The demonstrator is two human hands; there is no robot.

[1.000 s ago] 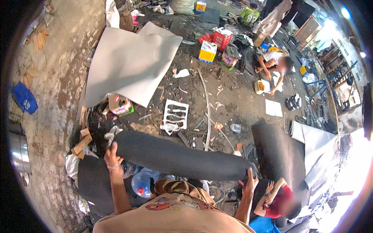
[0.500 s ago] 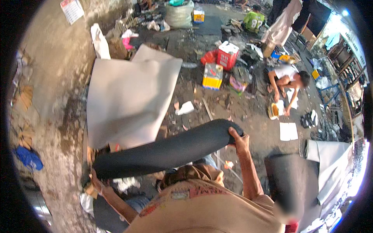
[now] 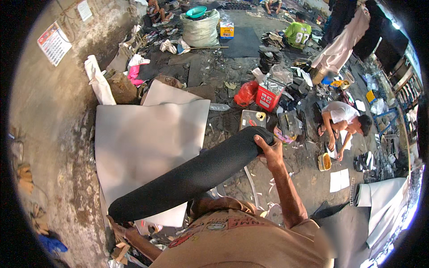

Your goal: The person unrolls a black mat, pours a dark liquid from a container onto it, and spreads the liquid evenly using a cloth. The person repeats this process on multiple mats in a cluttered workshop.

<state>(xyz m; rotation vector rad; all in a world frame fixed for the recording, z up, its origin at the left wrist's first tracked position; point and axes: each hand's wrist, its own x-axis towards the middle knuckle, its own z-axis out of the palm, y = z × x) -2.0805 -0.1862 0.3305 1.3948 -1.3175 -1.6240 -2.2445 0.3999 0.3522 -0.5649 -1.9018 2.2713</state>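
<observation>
From my remote seat I see the right hand (image 3: 273, 154) clamped on one end of a long, black, textured roll of sheet material (image 3: 190, 174), thumb laid over the top near the rim, the other fingers mostly hidden. The left hand (image 3: 118, 227) is at the opposite end, low and partly covered by the roll; I cannot tell how its fingers are set. The roll spans between the hands, in front of the tan printed shirt (image 3: 241, 243), overlapping my view of a wide, pale grey sheet (image 3: 149, 138). Its long axis slants from lower left to upper right, the right-hand end pointing farther from the body.
</observation>
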